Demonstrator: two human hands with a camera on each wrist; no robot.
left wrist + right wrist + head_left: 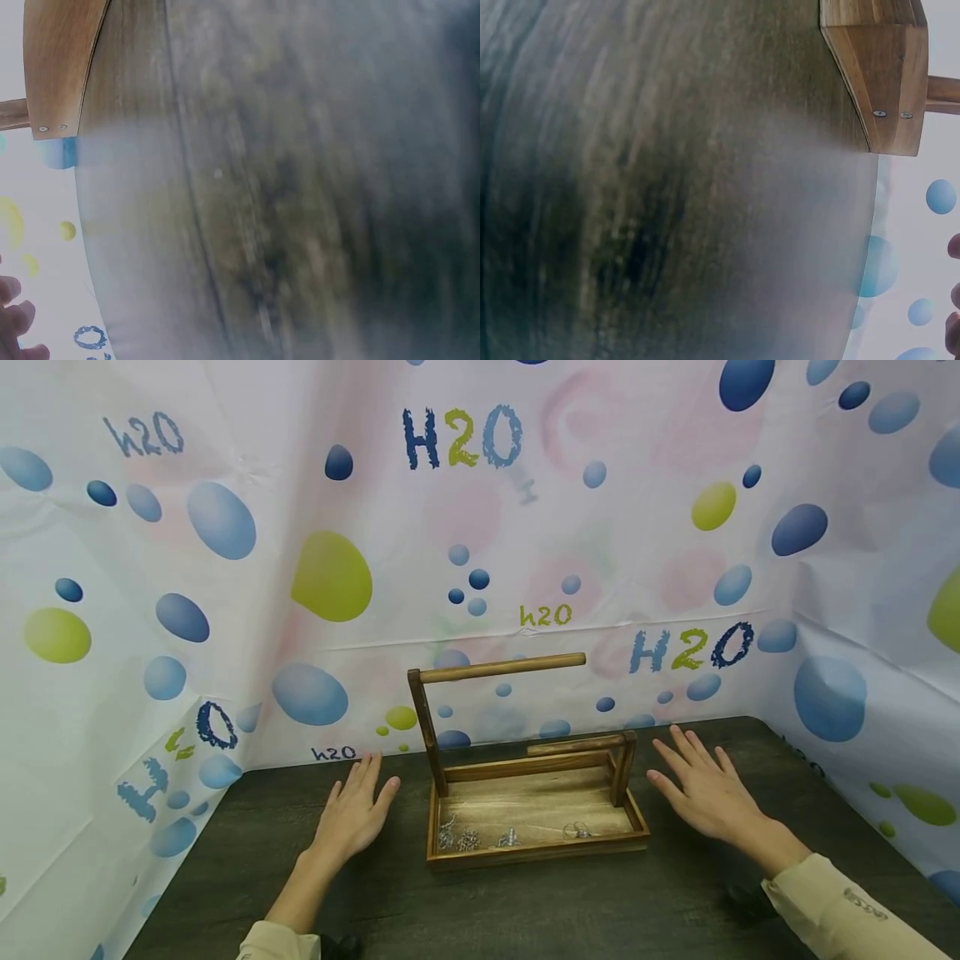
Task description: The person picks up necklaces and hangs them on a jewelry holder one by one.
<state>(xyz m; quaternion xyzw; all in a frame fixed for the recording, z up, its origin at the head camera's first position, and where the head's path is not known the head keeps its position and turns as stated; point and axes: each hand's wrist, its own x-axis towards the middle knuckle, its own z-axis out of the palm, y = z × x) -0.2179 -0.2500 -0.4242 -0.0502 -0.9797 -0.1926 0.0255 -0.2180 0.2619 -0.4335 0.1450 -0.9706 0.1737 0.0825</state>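
A wooden jewelry stand [536,857] with a shallow tray base sits between the hands on the dark table. A tall post on its left carries a long bar [502,668]; a shorter post on its right carries a lower bar [577,745]. Along the tray's front lie silvery chains [468,840], a small silvery cluster [510,837] and thin hoops [577,831], too small to tell exactly. My left hand [351,814], fingers straight, is left of the stand, apart from it. On the other side my right hand [708,793] spreads its fingers, holding nothing.
The dark wood-grain table [525,910] extends around the stand. A white sheet [480,518] printed with bubbles and H2O lettering hangs behind and along both sides. Both wrist views show mostly blurred tabletop, with the stand's screwed ends at their upper corners.
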